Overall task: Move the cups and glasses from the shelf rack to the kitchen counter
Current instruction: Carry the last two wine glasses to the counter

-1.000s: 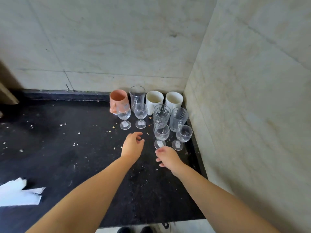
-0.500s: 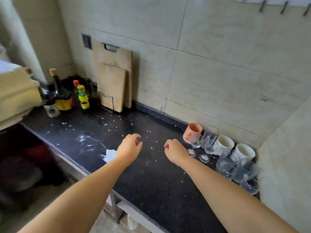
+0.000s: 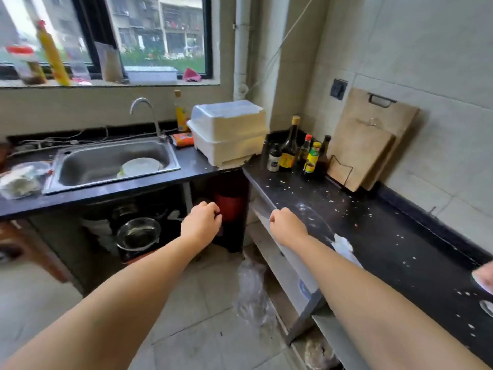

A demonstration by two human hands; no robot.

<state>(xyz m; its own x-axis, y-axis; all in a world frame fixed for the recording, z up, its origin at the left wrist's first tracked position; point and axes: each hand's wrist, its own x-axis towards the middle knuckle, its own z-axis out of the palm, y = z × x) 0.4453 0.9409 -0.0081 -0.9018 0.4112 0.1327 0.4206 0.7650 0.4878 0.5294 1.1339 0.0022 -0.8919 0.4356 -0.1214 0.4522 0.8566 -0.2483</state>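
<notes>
My left hand [image 3: 201, 222] and my right hand [image 3: 286, 225] are stretched out in front of me, fingers loosely curled, holding nothing. The left hand hangs over the floor in front of the gap under the counters. The right one is just past the front edge of the black kitchen counter [image 3: 373, 236]. Of the cups and glasses only a sliver shows at the far right edge: part of a pink cup [image 3: 485, 279] and a clear glass base [image 3: 487, 307] on the counter.
Sauce bottles [image 3: 290, 153] and wooden cutting boards [image 3: 368, 145] stand at the counter's back. A white lidded dish box [image 3: 229, 134] sits in the corner beside the steel sink [image 3: 112, 164]. Crumpled paper [image 3: 342, 245] lies on the counter. A red container [image 3: 230, 209] and a steel bowl [image 3: 138, 233] sit below.
The view has swung left from the corner with the cups and glasses toward the sink. Both hands have left the glasses and stay empty.
</notes>
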